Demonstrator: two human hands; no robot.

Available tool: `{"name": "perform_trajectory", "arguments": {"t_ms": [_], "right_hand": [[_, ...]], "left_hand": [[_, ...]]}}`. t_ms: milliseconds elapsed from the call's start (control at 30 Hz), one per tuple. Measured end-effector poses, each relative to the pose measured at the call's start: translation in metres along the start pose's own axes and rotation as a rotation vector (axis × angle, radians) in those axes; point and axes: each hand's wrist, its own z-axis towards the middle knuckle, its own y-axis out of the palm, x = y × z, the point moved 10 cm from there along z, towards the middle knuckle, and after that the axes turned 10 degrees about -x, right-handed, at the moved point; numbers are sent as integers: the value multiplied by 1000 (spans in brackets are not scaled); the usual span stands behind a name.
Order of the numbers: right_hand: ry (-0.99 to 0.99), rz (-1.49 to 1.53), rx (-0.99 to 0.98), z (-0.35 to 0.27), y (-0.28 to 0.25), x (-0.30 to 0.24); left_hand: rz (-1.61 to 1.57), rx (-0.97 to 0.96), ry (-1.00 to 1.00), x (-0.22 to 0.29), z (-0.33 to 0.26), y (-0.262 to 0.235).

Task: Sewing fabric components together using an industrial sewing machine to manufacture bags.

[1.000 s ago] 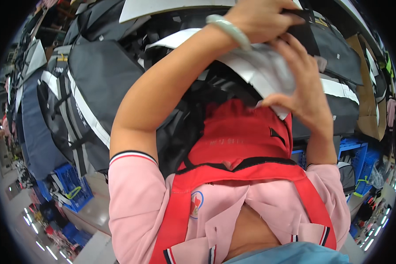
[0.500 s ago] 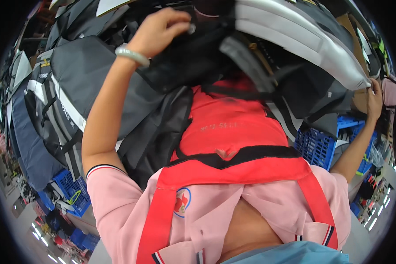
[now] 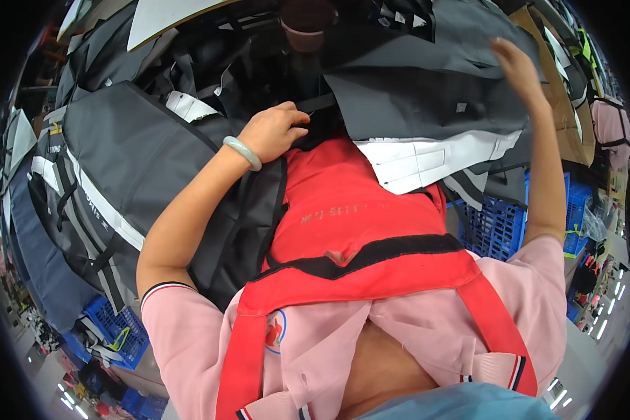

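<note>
Dark grey fabric panel [image 3: 427,105] with white backing spread above the red apron [image 3: 350,203], left hand [image 3: 273,131] with a pale green bangle [image 3: 242,152] gripping its near edge, right hand [image 3: 516,66] open, pressing its far side, blue crate [image 3: 500,224] beneath.

Dark grey fabric panel [image 3: 427,98] with white backing by the right hand [image 3: 514,66]; pale green bangle [image 3: 243,152] at the left hand [image 3: 276,129]; red apron [image 3: 350,210], black-trimmed; blue plastic crates [image 3: 500,224] below.
</note>
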Motion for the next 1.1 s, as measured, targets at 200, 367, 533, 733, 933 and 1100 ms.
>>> {"name": "perform_trajectory", "arguments": {"t_ms": [200, 367, 533, 733, 933, 1100], "right_hand": [[-428, -153, -103, 53, 137, -265], [-310, 76, -422, 61, 181, -262], [-415, 235, -550, 54, 77, -301], [-338, 344, -645, 51, -11, -297], [-374, 540, -422, 94, -34, -289], [-492, 611, -357, 93, -73, -305]], "left_hand": [[4, -8, -11, -5, 9, 8], [-151, 125, -33, -6, 20, -49], [28, 126, 301, 45, 59, -83], [274, 175, 314, 86, 33, -107], [358, 449, 274, 100, 8, -194], [-103, 39, 261, 94, 30, -174]]}}
